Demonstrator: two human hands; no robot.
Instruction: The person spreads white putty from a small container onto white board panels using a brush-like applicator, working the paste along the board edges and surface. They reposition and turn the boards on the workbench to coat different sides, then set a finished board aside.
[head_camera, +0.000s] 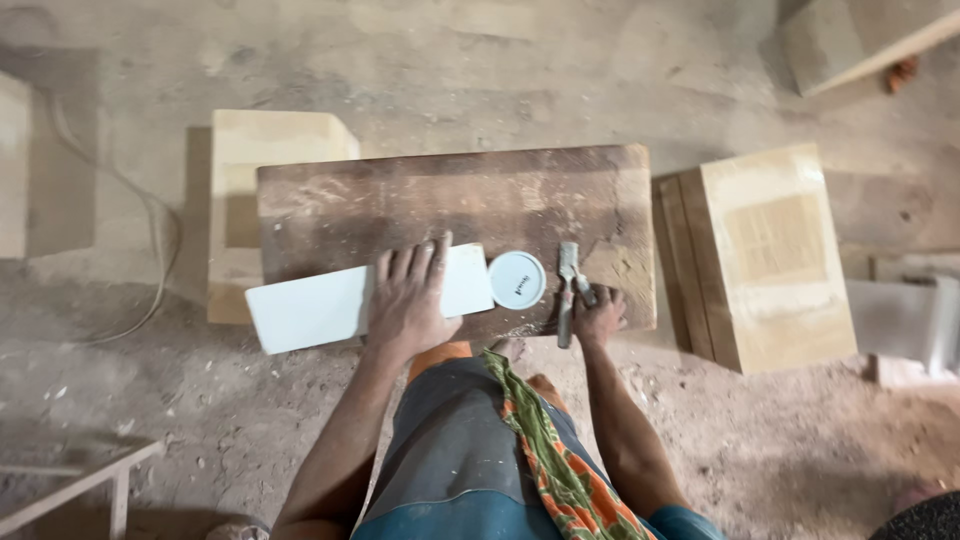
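Note:
My left hand (408, 298) lies flat, fingers spread, on a white rectangular board (305, 308) that rests across the near edge of a dark wooden bench top (450, 205). A round white lid or tin (517, 279) sits just right of the board. My right hand (598, 316) is closed around the handle of a metal hand tool (567, 275) that lies on the bench, pointing away from me.
A pale wooden box (775, 255) stands on the dirt floor to the right of the bench. Another pale wooden box (265, 145) sits behind the bench's left end. A cable (150, 250) curls on the floor at left. Wood pieces lie at the corners.

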